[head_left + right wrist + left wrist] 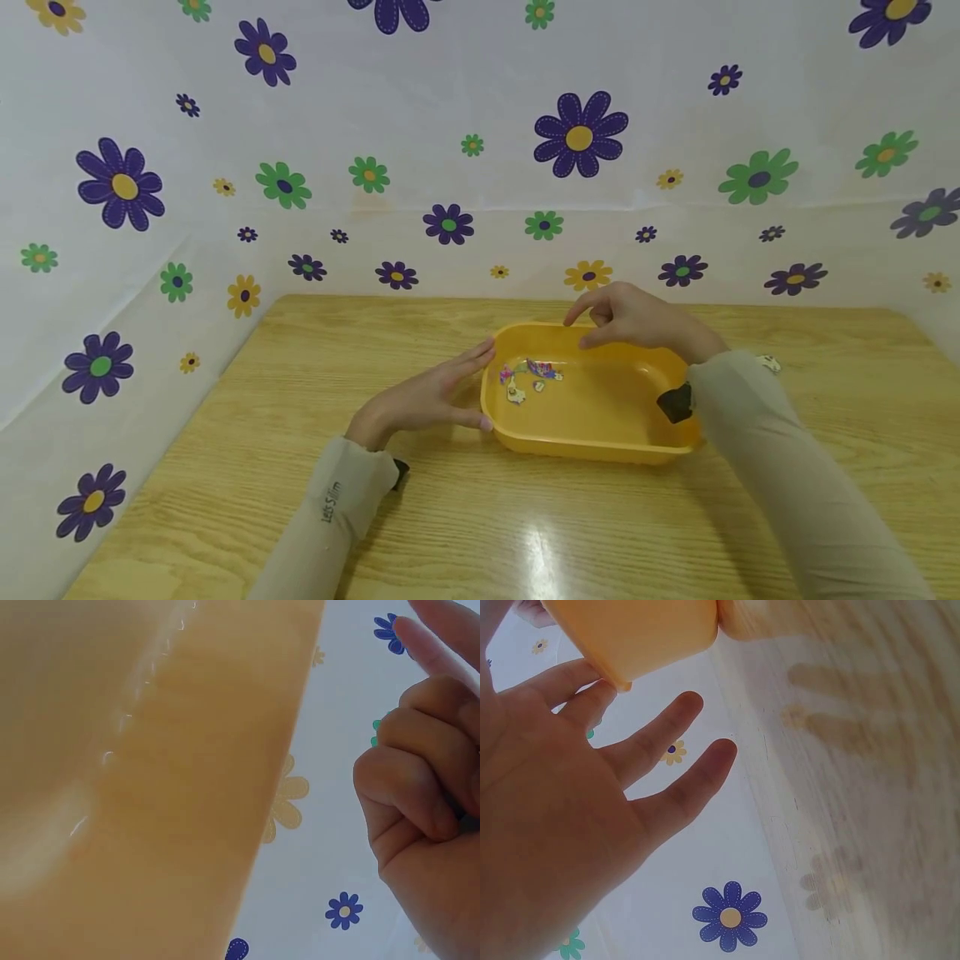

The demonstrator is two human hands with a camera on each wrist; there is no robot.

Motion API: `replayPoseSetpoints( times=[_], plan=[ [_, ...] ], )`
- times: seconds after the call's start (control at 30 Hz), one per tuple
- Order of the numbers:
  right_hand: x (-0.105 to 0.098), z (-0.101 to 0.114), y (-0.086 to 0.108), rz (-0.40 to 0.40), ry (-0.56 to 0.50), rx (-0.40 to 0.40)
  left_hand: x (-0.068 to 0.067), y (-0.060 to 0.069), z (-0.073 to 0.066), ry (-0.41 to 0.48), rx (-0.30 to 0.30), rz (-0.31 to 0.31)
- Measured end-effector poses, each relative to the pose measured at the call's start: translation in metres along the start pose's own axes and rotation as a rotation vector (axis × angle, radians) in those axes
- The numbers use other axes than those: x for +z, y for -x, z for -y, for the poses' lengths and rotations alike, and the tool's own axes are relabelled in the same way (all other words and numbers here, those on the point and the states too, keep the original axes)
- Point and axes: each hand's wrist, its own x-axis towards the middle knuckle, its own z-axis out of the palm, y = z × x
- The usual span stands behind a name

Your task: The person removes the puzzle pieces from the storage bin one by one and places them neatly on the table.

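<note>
A yellow plastic tub [592,446] stands on the wooden table. At its left end my left hand [423,396] touches the rim with extended fingers, the thumb lower down near the front corner. In the left wrist view, the left hand [577,787] has some fingertips at the tub [649,637] and the others spread clear of it. Over the tub's far rim is my right hand [633,317], index finger and thumb apart with nothing visible between them. The right wrist view shows its other fingers [409,776] folded in. Small colourful cut-out pieces [542,369] lie at the tub's left inside.
Another small pale piece [769,362] lies on the table [337,358] to the right of the tub, partly behind the right sleeve [780,458]. A flower-printed white sheet [480,183] rises behind the table and along its left side.
</note>
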Motion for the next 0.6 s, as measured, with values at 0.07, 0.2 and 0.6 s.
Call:
replayPoseSetpoints(
  times=[0.07, 0.2, 0.6],
  plan=[
    [0.001, 0.0, -0.001, 0.003, -0.008, -0.005, 0.0, 0.0, 0.0, 0.002, -0.001, -0.001],
    [0.003, 0.001, -0.003, 0.012, -0.017, -0.013, 0.0, 0.0, 0.001, 0.005, -0.002, -0.001],
    [0.019, -0.006, -0.012, 0.06, -0.064, -0.07, 0.0, 0.0, 0.001, -0.006, -0.006, 0.005]
  ],
)
